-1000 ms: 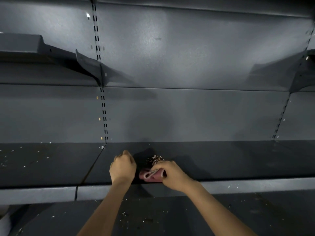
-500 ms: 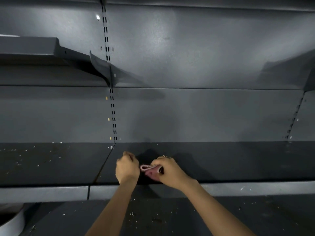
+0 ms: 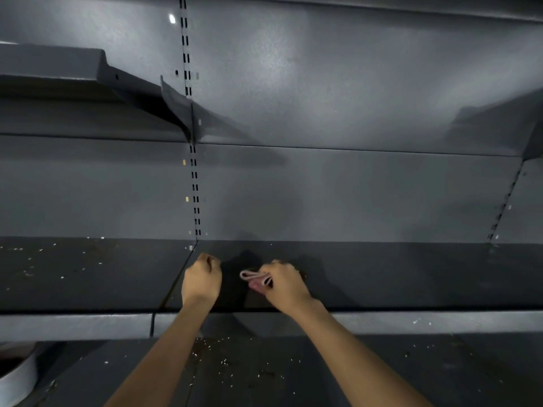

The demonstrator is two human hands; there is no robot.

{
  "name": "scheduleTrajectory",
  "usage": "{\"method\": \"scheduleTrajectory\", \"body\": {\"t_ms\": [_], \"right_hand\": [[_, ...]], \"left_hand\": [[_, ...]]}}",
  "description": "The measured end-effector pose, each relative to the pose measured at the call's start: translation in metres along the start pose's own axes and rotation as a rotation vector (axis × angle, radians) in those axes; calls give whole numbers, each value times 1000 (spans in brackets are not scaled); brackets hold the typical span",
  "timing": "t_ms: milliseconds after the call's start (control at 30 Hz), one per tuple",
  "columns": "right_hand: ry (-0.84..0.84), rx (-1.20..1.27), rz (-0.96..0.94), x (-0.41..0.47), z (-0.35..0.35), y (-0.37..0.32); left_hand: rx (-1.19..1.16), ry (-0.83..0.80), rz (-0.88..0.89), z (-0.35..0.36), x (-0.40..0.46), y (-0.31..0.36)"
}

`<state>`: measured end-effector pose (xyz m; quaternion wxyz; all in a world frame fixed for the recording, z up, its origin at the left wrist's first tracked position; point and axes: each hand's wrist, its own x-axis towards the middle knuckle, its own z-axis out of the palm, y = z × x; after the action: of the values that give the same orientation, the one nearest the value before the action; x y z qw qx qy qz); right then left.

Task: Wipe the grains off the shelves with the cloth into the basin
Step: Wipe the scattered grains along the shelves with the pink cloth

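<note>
Now I hold the folded pink cloth (image 3: 255, 278) pinched in my right hand (image 3: 283, 284) on the dark grey metal middle shelf (image 3: 411, 274). The grain pile seen ahead of the cloth a second ago is gone from view, presumably under my hand. My left hand (image 3: 202, 279) is fisted just left of the cloth; whether it holds anything, I cannot tell. The white basin (image 3: 17, 377) sits well below-left of the cloth, so a carry remains.
</note>
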<state>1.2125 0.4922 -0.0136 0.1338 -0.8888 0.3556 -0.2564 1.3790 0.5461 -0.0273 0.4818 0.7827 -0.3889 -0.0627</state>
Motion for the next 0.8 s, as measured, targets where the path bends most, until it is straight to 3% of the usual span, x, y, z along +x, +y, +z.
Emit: {"method": "scheduleTrajectory", "body": {"t_ms": [100,200,333,500,600,667,733,800], "right_hand": [[76,67,-31,2,-4,-1],[-85,135,-167,-7,5,-11],[23,-15,-4,0,2,2],[-157,88,-157,-11,-11,8],[-60,63,-67,-10,-22,18],[-44,175,-70,-10,-31,21],[-110,231,-115,-12,-41,27],[-287,165,-134,-15,-46,35]], "left_hand": [[-8,-14,-33,0,1,1],[15,-18,-32,2,2,0],[93,-59,26,1,-1,2],[167,-67,124,2,-5,4],[198,-80,131,1,-7,6],[208,-73,131,0,-7,7],[205,-65,135,1,-7,7],[223,-54,137,2,-7,8]]}}
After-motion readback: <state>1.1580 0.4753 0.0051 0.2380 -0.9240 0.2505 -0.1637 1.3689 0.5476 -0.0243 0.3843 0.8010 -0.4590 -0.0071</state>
